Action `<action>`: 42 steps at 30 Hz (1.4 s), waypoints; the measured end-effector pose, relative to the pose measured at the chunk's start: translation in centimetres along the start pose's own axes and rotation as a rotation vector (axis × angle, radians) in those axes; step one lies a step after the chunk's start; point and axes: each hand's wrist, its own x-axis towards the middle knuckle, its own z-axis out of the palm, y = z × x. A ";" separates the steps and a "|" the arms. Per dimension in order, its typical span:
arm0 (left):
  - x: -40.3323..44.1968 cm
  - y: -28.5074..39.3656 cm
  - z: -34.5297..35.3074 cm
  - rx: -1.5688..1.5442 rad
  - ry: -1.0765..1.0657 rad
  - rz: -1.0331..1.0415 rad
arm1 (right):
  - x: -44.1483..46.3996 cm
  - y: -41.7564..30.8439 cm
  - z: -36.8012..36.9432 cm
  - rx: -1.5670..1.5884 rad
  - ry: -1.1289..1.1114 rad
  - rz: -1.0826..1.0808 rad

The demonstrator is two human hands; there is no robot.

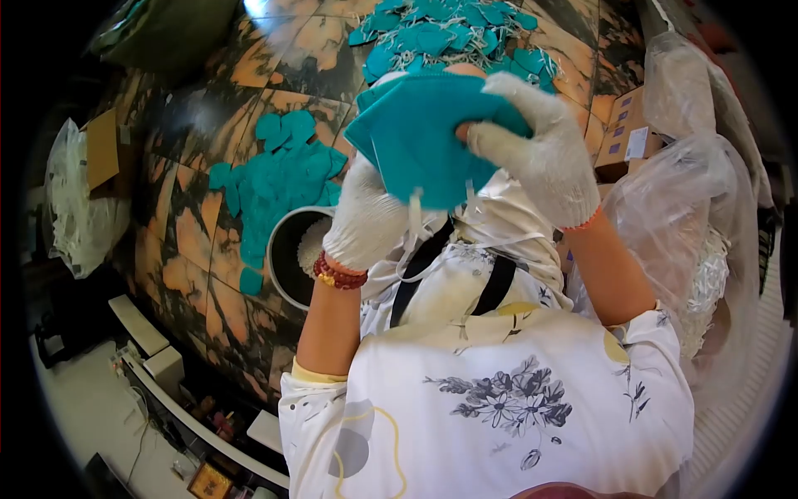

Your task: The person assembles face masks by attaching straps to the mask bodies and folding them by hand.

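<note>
A teal fabric piece with angular edges and white cords hanging from its lower side is held up in front of my lap. My left hand, in a white knit glove, supports it from the lower left, with most of its fingers hidden behind the cloth. Gloved the same way, my right hand grips the right side, its thumb on the front face and a bare thumb tip showing. Several layers seem to lie together at the left edge.
On the marbled tile floor lie a pile of teal pieces with white cords and another teal pile. A round bin stands by my left forearm. At right are a cardboard box and a clear plastic bag.
</note>
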 end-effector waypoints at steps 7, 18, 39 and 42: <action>-0.3 -0.3 -3.1 0.652 0.043 -0.046 | 1.4 -3.7 -2.2 -0.095 0.352 -0.197; -0.4 2.5 -8.3 0.327 0.714 0.038 | 1.8 -2.9 -3.4 -0.329 0.271 -0.356; 3.6 1.7 3.9 -0.775 0.099 0.019 | 0.8 1.8 3.2 0.605 0.148 0.174; 3.6 2.2 3.3 -0.781 0.091 0.034 | 0.6 1.2 3.1 0.574 0.085 0.241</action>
